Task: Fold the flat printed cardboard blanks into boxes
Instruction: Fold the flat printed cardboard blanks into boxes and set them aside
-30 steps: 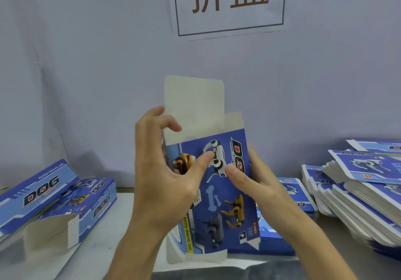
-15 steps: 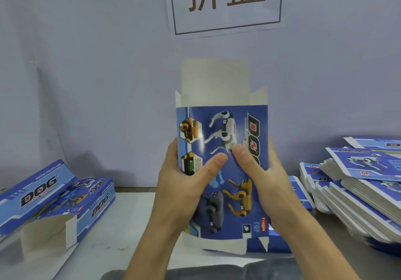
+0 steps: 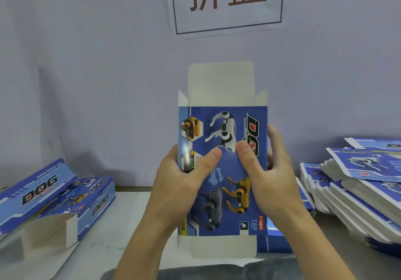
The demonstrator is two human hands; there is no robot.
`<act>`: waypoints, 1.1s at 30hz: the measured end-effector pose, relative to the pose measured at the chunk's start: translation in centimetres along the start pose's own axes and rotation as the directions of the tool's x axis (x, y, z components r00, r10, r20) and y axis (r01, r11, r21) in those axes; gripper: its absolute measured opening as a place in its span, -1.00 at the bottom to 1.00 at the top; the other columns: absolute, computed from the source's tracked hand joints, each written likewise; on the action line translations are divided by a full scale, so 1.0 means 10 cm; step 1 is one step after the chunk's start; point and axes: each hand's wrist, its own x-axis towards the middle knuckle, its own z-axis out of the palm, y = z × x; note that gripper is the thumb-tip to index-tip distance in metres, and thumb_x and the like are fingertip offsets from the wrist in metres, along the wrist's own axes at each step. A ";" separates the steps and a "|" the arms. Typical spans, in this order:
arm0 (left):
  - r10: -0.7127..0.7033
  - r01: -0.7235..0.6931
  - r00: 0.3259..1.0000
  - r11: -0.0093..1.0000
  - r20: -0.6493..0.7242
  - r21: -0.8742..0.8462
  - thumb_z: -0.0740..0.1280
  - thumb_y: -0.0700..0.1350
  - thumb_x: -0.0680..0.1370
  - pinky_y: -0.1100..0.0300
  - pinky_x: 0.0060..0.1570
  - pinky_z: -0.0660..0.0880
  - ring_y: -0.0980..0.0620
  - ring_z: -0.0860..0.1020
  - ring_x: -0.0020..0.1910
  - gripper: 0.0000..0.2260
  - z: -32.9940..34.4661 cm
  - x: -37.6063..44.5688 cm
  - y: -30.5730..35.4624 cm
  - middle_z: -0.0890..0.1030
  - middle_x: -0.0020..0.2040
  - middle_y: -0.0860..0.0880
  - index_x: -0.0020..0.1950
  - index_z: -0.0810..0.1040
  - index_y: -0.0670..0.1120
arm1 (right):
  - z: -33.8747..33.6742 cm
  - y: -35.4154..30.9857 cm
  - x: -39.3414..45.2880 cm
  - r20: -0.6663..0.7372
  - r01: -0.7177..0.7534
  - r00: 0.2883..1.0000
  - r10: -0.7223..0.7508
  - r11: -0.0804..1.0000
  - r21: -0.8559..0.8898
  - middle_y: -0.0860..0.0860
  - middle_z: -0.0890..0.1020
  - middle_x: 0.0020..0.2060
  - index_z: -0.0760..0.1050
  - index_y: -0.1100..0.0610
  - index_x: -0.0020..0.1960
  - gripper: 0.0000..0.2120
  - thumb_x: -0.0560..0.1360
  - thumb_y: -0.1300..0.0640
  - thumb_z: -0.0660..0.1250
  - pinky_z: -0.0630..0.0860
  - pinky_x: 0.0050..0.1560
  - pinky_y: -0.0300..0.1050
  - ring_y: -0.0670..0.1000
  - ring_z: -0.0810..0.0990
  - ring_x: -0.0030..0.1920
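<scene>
I hold a blue printed cardboard blank [image 3: 225, 171] upright in front of me, its face showing robot dogs and the word DOG. It is partly opened into a sleeve. White flaps stick up at its top and hang down at its bottom, all unfolded. My left hand [image 3: 180, 184] grips its left edge, thumb pressed on the printed face. My right hand [image 3: 269, 171] grips the right edge, thumb on the face near the logo and fingers behind.
Two folded blue boxes [image 3: 65, 201] lie on the table at the left, one with an open white end flap. A thick stack of flat blanks [image 3: 355, 184] rests at the right. A paper sign [image 3: 225, 1] hangs on the grey wall behind.
The blank has turned from a slanted, half-flat pose to upright and square, facing me. My left hand slid from its upper left corner down to mid-height. Both thumbs now press its face.
</scene>
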 end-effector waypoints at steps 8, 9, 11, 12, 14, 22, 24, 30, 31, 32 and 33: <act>0.184 -0.178 0.938 0.983 -0.293 0.049 0.47 0.22 0.35 0.21 -0.30 0.64 0.06 0.72 -0.09 -0.29 -0.25 0.06 0.25 0.69 0.05 0.06 0.44 0.36 0.10 | 0.31 0.02 -0.12 0.192 0.031 0.981 -0.037 0.999 0.030 -0.23 0.68 0.00 0.27 -0.23 0.42 -0.42 0.48 -0.10 0.44 0.62 -0.16 -0.31 -0.11 0.72 -0.01; 0.213 -0.206 0.938 0.977 -0.273 0.054 0.45 0.15 0.40 0.24 -0.33 0.63 0.08 0.72 -0.10 -0.38 -0.24 0.05 0.26 0.70 -0.02 0.11 0.41 0.39 0.06 | 0.30 0.02 -0.11 0.174 0.012 0.985 -0.018 0.999 0.035 -0.21 0.69 0.00 0.25 -0.27 0.40 -0.39 0.44 -0.13 0.46 0.64 -0.17 -0.26 -0.07 0.72 -0.02; 0.248 -0.250 0.940 0.968 -0.234 0.022 0.42 0.02 0.47 0.29 -0.35 0.61 0.13 0.71 -0.08 -0.52 -0.17 0.03 0.24 0.70 -0.04 0.18 0.37 0.43 0.03 | 0.24 0.02 -0.09 0.132 -0.029 0.991 0.026 0.999 0.022 -0.18 0.69 -0.01 0.22 -0.31 0.40 -0.29 0.35 -0.18 0.48 0.67 -0.16 -0.15 -0.03 0.73 -0.03; 0.260 -0.265 0.941 0.964 -0.214 0.005 0.40 -0.01 0.48 0.30 -0.33 0.61 0.16 0.70 -0.06 -0.55 -0.12 0.02 0.22 0.70 -0.03 0.19 0.36 0.45 0.05 | 0.19 0.03 -0.07 0.122 -0.046 0.992 0.044 0.999 0.013 -0.20 0.68 -0.01 0.21 -0.33 0.40 -0.27 0.32 -0.20 0.48 0.67 -0.14 -0.15 -0.05 0.73 -0.02; 0.281 -0.286 0.942 0.958 -0.184 -0.004 0.40 -0.02 0.49 0.32 -0.30 0.61 0.19 0.69 -0.05 -0.58 -0.05 0.01 0.17 0.69 -0.02 0.22 0.34 0.45 0.09 | 0.10 0.02 -0.04 0.109 -0.039 0.993 0.042 0.999 -0.031 -0.30 0.62 0.01 0.18 -0.37 0.41 -0.27 0.37 -0.25 0.50 0.63 -0.09 -0.26 -0.23 0.66 0.06; 0.265 -0.264 0.964 0.960 0.001 -0.096 0.43 0.03 0.49 0.22 -0.19 0.64 0.03 0.72 -0.01 -0.57 0.04 -0.05 0.18 0.71 0.05 0.07 0.33 0.42 0.16 | 0.03 -0.14 0.00 0.078 0.180 0.982 -0.173 0.979 -0.094 -0.37 0.49 0.31 0.21 -0.20 0.53 -0.38 0.52 -0.13 0.31 0.50 0.20 -0.37 -0.29 0.48 0.31; 0.242 -0.247 0.968 0.963 -0.065 -0.105 0.46 0.09 0.47 0.23 -0.24 0.64 -0.01 0.73 -0.09 -0.54 0.02 -0.04 0.19 0.71 0.00 0.01 0.31 0.42 0.09 | 0.09 -0.15 -0.03 0.127 0.170 0.980 -0.154 0.978 -0.121 -0.31 0.49 0.35 0.23 -0.27 0.50 -0.42 0.51 -0.22 0.29 0.49 0.31 -0.20 -0.23 0.47 0.35; 0.238 -0.231 0.946 0.971 -0.221 0.061 0.39 0.23 0.40 0.25 -0.45 0.56 0.03 0.70 -0.34 -0.70 0.00 0.01 0.17 0.68 -0.25 0.00 0.03 0.56 0.11 | 0.23 -0.17 -0.09 0.102 0.048 0.994 -0.037 0.993 -0.109 0.08 0.67 -0.19 0.46 -0.25 0.21 -0.71 0.53 -0.27 0.26 0.65 -0.26 0.09 0.21 0.68 -0.20; 0.252 -0.237 0.941 0.967 -0.226 0.088 0.38 0.27 0.41 0.20 -0.44 0.55 -0.02 0.68 -0.35 -0.71 0.00 0.01 0.16 0.66 -0.28 -0.03 -0.07 0.57 0.08 | 0.22 -0.18 -0.09 0.101 0.034 0.995 -0.024 0.995 -0.093 0.12 0.65 -0.21 0.48 -0.19 0.16 -0.73 0.53 -0.26 0.27 0.64 -0.30 0.15 0.25 0.67 -0.22; 0.255 -0.238 0.940 0.966 -0.228 0.100 0.36 0.33 0.45 0.08 -0.45 0.54 -0.12 0.64 -0.37 -0.63 0.01 0.01 0.15 0.62 -0.30 -0.10 -0.13 0.55 0.02 | 0.20 -0.19 -0.09 0.110 0.017 0.994 -0.009 0.997 -0.073 0.13 0.65 -0.22 0.48 -0.14 0.14 -0.72 0.53 -0.27 0.28 0.63 -0.30 0.20 0.26 0.67 -0.22; 0.236 -0.222 0.943 0.971 -0.234 0.085 0.32 0.36 0.50 -0.03 -0.43 0.53 -0.24 0.61 -0.35 -0.54 0.02 0.00 0.14 0.58 -0.29 -0.21 -0.14 0.52 -0.05 | 0.18 -0.20 -0.09 0.129 -0.006 0.992 0.013 0.999 -0.050 0.15 0.65 -0.21 0.48 -0.12 0.13 -0.70 0.53 -0.28 0.28 0.62 -0.27 0.25 0.28 0.67 -0.20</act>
